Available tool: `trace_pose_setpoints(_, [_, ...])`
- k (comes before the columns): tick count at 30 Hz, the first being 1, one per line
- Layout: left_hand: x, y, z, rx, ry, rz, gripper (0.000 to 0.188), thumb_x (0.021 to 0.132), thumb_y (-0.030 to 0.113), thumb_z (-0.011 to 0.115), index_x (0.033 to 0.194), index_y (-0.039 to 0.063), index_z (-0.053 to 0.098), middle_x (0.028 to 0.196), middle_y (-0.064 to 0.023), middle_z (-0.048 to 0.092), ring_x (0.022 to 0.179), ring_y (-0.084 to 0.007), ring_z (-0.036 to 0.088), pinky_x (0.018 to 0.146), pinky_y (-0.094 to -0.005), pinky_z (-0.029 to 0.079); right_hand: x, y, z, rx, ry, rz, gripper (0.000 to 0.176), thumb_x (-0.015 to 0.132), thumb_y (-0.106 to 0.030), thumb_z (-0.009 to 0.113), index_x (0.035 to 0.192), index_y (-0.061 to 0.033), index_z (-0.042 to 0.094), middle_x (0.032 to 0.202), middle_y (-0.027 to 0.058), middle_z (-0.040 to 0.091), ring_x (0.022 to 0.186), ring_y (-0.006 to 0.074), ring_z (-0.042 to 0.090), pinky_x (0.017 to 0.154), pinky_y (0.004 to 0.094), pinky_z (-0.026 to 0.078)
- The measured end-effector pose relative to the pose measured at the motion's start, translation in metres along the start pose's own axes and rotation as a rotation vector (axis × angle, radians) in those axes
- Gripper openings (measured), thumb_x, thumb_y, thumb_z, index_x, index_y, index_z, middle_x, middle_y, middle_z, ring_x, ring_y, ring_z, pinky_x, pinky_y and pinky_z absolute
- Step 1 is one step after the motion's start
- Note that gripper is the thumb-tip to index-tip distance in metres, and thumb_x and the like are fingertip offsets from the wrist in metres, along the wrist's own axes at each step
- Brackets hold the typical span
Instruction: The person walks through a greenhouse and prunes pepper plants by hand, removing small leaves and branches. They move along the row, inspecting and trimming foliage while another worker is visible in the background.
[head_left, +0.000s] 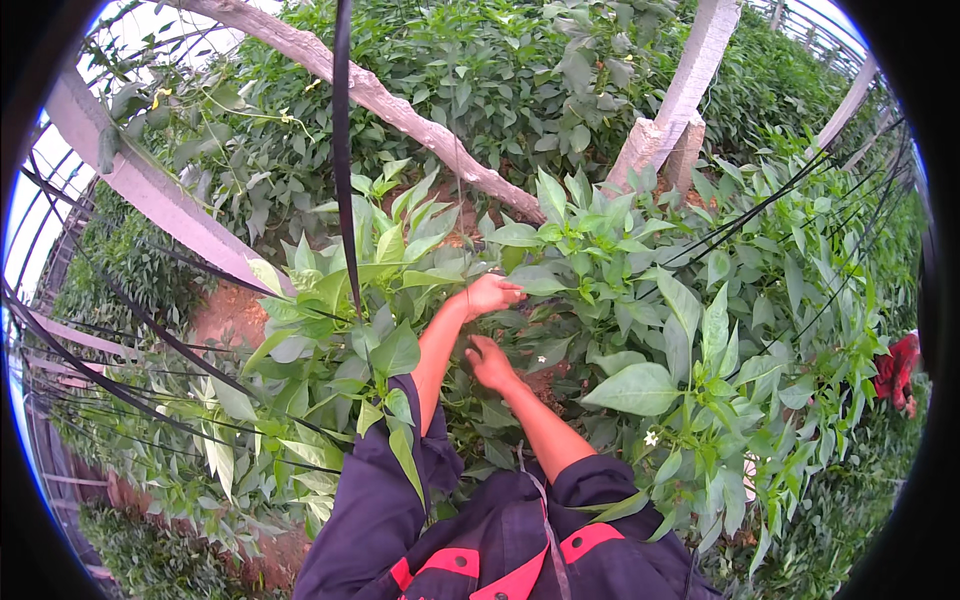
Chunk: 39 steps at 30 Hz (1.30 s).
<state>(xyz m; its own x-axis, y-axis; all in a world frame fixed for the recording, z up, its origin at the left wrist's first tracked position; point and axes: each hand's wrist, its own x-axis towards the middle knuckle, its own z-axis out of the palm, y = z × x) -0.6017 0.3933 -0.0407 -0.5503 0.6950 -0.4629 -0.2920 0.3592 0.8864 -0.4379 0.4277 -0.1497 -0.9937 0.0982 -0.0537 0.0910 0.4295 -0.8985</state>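
Observation:
My left hand (491, 294) reaches in among the leaves of the pepper plants (592, 255), its fingers pointing right beside a broad leaf (534, 280). Just below and nearer to me, my right hand (491, 365) is bent inward over the lower foliage, thumb and fingers partly curled. Leaves and shadow hide what either set of fingertips may touch, so I cannot tell whether anything is held. A small white flower (541, 359) shows to the right of my right hand, above reddish soil (553, 382).
A rough wooden pole (405, 112) slants across the row ahead. Concrete posts stand at left (161, 191) and right (694, 79). A black strap (342, 150) hangs before me; dark cords (742, 217) stretch through the plants. A person in red (896, 371) is at far right.

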Motion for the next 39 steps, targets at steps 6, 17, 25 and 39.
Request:
trace_pose_setpoints(6, [-0.007, -0.004, -0.001, 0.029, 0.447, -0.106, 0.076, 0.095, 0.006, 0.070, 0.162, -0.007, 0.037, 0.142, -0.0230, 0.065, 0.128, -0.0281, 0.064, 0.109, -0.0414, 0.052, -0.022, -0.020, 0.011, 0.018, -0.068, -0.070, 0.033, 0.102, -0.023, 0.066, 0.125, 0.0009, 0.070, 0.127, 0.0250, 0.069, 0.120, 0.0454, 0.065, 0.103, 0.0515, 0.051])
trace_pose_setpoints(17, [-0.041, 0.006, -0.011, -0.197, 0.378, -0.095, 0.108, 0.085, 0.044, 0.089, 0.159, -0.013, 0.036, 0.153, -0.0296, 0.053, 0.139, -0.0399, 0.056, 0.121, -0.0496, 0.041, -0.036, -0.023, -0.020, 0.049, -0.129, 0.030, 0.029, 0.103, -0.025, 0.063, 0.102, 0.0023, 0.071, 0.102, 0.0255, 0.073, 0.101, 0.0453, 0.070, 0.091, 0.0516, 0.054])
trace_pose_setpoints(25, [-0.071, -0.003, 0.004, -0.117, 0.348, -0.232, 0.071, 0.094, 0.053, 0.076, 0.142, 0.002, 0.062, 0.139, -0.0183, 0.060, 0.127, -0.0297, 0.062, 0.110, -0.0423, 0.053, -0.006, 0.016, -0.065, 0.121, 0.273, -0.007, 0.026, 0.105, -0.024, 0.063, 0.100, -0.0024, 0.076, 0.083, 0.0153, 0.074, 0.076, 0.0266, 0.072, 0.074, 0.0415, 0.055])
trace_pose_setpoints(39, [-0.121, -0.030, 0.068, 0.298, 0.364, 0.386, 0.029, 0.089, 0.008, 0.080, 0.118, 0.002, 0.078, 0.106, -0.0036, 0.078, 0.101, -0.0173, 0.072, 0.101, -0.0350, 0.053, 0.026, 0.007, -0.098, 0.723, -0.124, 0.107, 0.017, 0.103, -0.010, 0.071, 0.115, 0.0002, 0.076, 0.097, -0.0002, 0.076, 0.079, 0.0072, 0.063, 0.071, 0.0255, 0.052])
